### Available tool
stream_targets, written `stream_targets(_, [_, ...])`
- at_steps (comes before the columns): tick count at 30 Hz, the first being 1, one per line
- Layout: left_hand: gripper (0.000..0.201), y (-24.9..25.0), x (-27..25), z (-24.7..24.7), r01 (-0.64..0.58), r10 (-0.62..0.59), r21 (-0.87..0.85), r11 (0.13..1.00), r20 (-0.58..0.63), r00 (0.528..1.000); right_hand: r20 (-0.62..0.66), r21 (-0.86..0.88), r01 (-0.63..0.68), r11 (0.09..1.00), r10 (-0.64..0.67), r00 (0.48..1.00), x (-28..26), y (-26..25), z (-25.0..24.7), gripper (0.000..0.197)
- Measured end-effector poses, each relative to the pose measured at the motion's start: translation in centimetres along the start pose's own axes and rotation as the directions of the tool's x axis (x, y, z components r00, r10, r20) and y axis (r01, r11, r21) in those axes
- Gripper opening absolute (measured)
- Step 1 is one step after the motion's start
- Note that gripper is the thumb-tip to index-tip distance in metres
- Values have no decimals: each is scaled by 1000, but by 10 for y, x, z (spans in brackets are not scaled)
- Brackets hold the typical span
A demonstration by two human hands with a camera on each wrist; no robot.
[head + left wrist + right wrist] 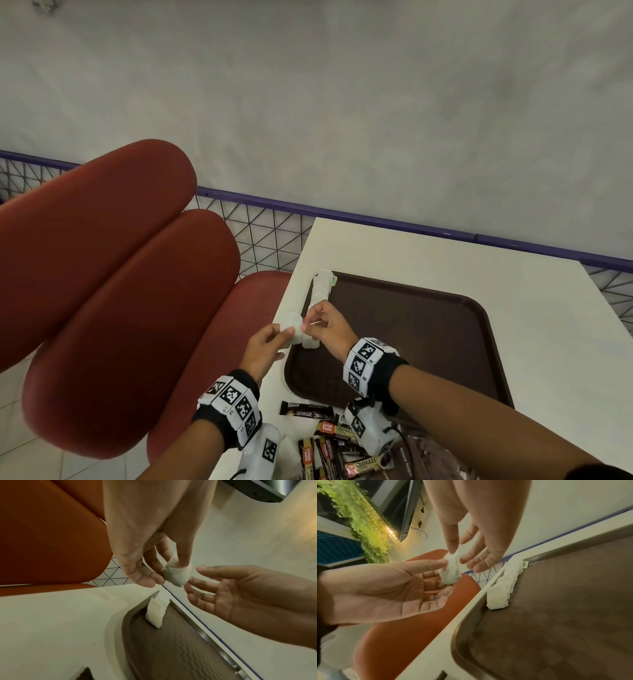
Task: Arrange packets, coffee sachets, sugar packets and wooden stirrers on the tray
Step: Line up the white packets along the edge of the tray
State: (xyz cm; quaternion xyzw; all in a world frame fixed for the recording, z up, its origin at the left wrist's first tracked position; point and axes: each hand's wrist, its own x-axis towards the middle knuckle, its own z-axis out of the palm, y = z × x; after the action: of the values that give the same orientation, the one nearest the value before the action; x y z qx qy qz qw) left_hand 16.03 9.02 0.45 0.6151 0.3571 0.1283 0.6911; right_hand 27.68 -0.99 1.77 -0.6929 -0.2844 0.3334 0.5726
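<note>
White and soft-looking, a small packet (177, 573) hung between the two hands above the table's left edge, just outside the brown tray (428, 329). The left hand (265, 349) pinched it between thumb and fingertips, the other fingers loosely extended; held so lightly by its top, it probably stayed easy to pass across. The right hand (330, 330) met it with the fingers (202, 584) spread and barely bent; the right wrist view showed its thumb tip on the packet's upper end, so it was likely taking over the packet rather than gripping it firmly.

On the tray a row of white packets (505, 582) lay overlapping along the left rim (310, 287), which suggested a tidy line being built from the far corner toward the person, with the held packet likely meant for its near end. Dark coffee sachets (329, 445) lay in a loose heap on the table (428, 250) near the person, off the tray, not yet arranged.

Much stayed unclear: the right forearm and wrist camera hid part of the heap, the frame cut off its lower end, and no wooden stirrers could be made out. Whether the white packets held sugar or something else could not be told; a small green tag (334, 281) showed at the row's far end
</note>
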Motion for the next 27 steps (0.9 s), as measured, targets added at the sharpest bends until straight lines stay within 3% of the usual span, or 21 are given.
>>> stream_targets(4, [10, 2, 0, 1, -2, 2, 13, 1000, 15, 1000, 125, -54, -1, 999, 8, 992, -5, -1, -6, 11])
stream_targets(7, [6, 2, -1, 3, 4, -4, 14, 1000, 13, 1000, 41, -69, -6, 998, 9, 999, -3, 3, -10, 18])
stream_targets(11, [33, -3, -1, -2, 44, -44, -6, 999, -51, 998, -105, -109, -59, 992, 48, 993, 1, 12, -19, 17])
stream_targets(16, [39, -10, -1, -14, 74, -77, -34, 997, -108, 991, -159, -293, -202, 935, 161, 974, 3, 37, -19, 40])
stream_targets(23, [38, -19, 1, -28, 102, -105, -26, 994, -146, 984, -169, -327, -268, 907, 222, 960, 11, 45, 1, 43])
stream_targets(27, [34, -21, 1, -31, 103, -107, -33, 994, -145, 984, -140, -456, -256, 853, 215, 966, 13, 48, 8, 41])
